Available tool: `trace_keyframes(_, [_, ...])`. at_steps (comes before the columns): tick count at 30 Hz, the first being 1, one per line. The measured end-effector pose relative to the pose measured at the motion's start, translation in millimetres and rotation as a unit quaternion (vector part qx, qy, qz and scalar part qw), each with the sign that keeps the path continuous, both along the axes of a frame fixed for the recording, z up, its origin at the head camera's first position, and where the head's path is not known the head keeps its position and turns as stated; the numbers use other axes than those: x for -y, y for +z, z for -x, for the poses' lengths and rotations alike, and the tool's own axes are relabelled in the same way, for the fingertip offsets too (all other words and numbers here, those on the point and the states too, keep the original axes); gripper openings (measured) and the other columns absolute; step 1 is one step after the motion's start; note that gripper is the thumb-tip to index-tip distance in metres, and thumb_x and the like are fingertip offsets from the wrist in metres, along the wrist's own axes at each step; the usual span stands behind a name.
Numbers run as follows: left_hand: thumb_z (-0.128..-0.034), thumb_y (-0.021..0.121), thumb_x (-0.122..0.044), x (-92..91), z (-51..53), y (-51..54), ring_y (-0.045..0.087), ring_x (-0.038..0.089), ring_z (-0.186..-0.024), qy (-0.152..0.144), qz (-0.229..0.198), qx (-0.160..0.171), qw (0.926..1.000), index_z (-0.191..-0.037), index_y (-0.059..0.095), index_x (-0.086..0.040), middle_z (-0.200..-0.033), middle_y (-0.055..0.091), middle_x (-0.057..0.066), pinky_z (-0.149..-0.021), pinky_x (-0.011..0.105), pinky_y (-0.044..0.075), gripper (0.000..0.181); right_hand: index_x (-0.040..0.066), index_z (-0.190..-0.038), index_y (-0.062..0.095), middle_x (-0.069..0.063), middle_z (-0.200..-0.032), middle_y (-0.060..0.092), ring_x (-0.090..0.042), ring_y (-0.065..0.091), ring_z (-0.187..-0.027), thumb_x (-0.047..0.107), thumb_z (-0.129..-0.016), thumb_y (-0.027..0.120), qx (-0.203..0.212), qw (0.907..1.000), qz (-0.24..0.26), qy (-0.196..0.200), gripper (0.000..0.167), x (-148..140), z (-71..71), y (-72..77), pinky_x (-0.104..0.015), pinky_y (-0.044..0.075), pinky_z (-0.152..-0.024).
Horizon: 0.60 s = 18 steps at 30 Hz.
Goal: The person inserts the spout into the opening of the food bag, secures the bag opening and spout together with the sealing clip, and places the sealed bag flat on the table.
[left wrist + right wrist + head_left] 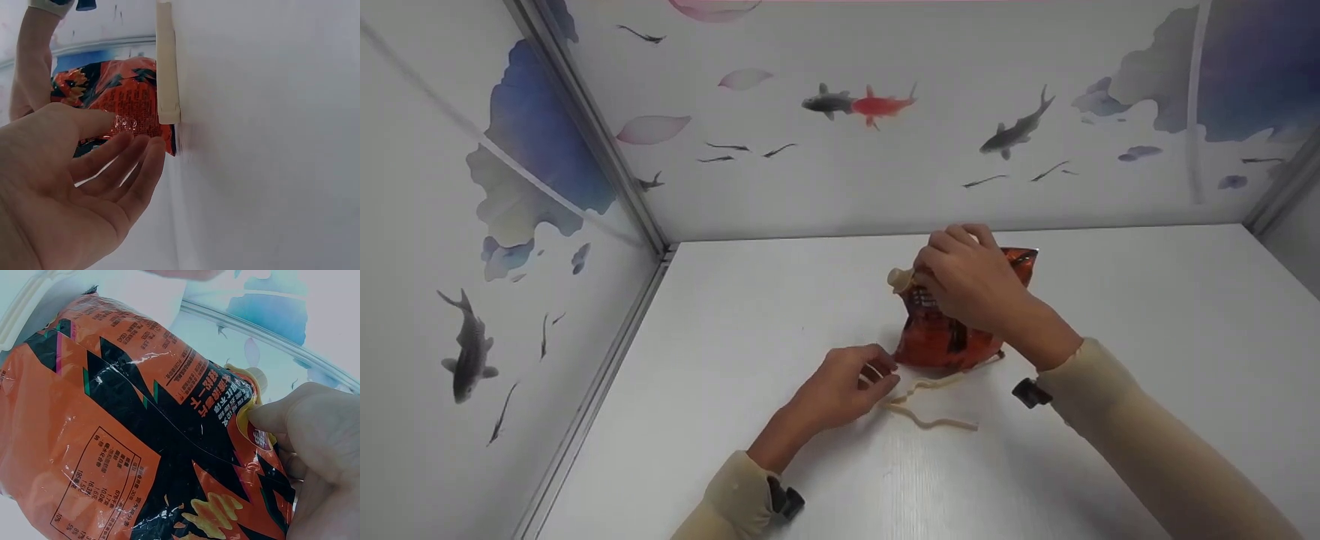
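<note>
An orange-and-black crisp bag (952,337) stands on the table with its printed back showing in the right wrist view. My right hand (971,281) grips its top edge, thumb pressed on the printed film (197,433). The end of a beige, rod-like piece (898,279) sticks out left of that hand at the bag's top; the rest of it is hidden. Nearer me, my left hand (851,386) rests low over the table with loosely bent fingers and nothing held. Just right of its fingertips lies a beige bag clip (934,421), its two wavy arms spread in a V.
The white table (735,315) is bounded by a back wall (885,180) printed with fish and petals and a similar left wall (427,247). A metal strip (607,352) runs along the table's left side. Small black devices (785,501) sit on both wrists.
</note>
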<state>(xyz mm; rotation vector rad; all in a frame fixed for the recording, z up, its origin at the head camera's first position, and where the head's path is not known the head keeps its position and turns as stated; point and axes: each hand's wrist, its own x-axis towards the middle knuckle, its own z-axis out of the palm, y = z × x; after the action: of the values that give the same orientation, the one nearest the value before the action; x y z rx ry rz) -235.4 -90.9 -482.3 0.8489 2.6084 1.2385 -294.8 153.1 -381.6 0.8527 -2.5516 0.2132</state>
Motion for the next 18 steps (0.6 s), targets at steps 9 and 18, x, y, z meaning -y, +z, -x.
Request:
trace_keyframes(9, [-0.0994,0.079,-0.013,-2.7,-4.4,1.1,0.074,0.012,-0.104,-0.108,0.091,-0.080,0.9867,-0.115,0.081,-0.011,-0.109,0.080,0.002,-0.092,0.023,0.061,0.016,0.011,-0.107,0.077,-0.009,-0.108,0.073,-0.033,0.063,-0.116,0.020,-0.107,0.069,0.012,0.9999,-0.007,-0.005,0.012,-0.3,-1.4,2.4,-0.059,0.042,-0.118])
trace_keyframes(18, [-0.1000,0.078,-0.008,-4.4,-7.7,0.1,0.072,0.008,-0.106,-0.109,0.147,-0.135,0.9739,-0.110,0.086,-0.015,-0.107,0.083,-0.004,-0.094,0.020,0.057,0.014,0.011,-0.106,0.075,-0.008,-0.106,0.071,-0.033,0.062,-0.114,0.021,-0.106,0.070,0.011,0.9999,-0.003,0.004,0.011,-0.5,-3.0,0.6,-0.059,0.042,-0.116])
